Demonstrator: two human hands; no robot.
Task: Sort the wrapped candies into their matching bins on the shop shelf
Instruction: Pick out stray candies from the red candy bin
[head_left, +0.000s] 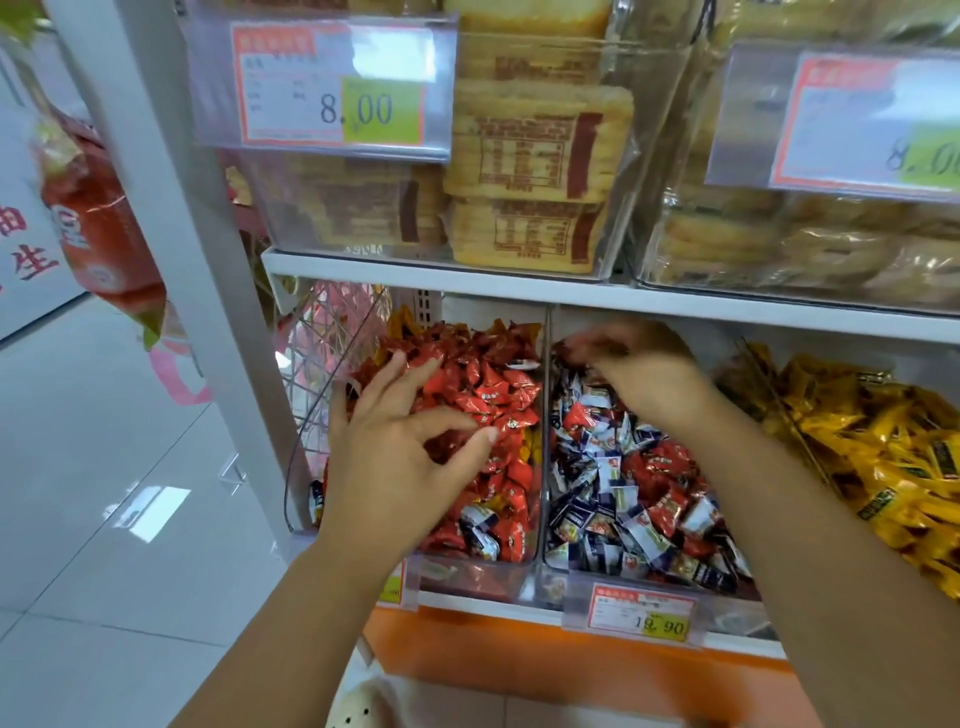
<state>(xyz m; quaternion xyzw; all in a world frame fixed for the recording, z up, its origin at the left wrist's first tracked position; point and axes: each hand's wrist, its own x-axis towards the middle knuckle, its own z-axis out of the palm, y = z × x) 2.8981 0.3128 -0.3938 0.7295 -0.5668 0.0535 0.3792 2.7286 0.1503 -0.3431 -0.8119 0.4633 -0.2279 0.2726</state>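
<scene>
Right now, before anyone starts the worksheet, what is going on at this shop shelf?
A person is sorting wrapped candies with both hands. The left hand hovers, fingers spread, over the left bin of mostly red candies. The right hand, blurred, reaches to the back of the middle bin, where blue-and-white candies are mixed with red ones. Whether either hand holds a candy is unclear. The sorting is not finished.

Left bin, clear: red candies heaped, few blue-white candies stray at near end. Middle bin: blue-white heap, red mixed through. Right bin: yellow candies.
</scene>
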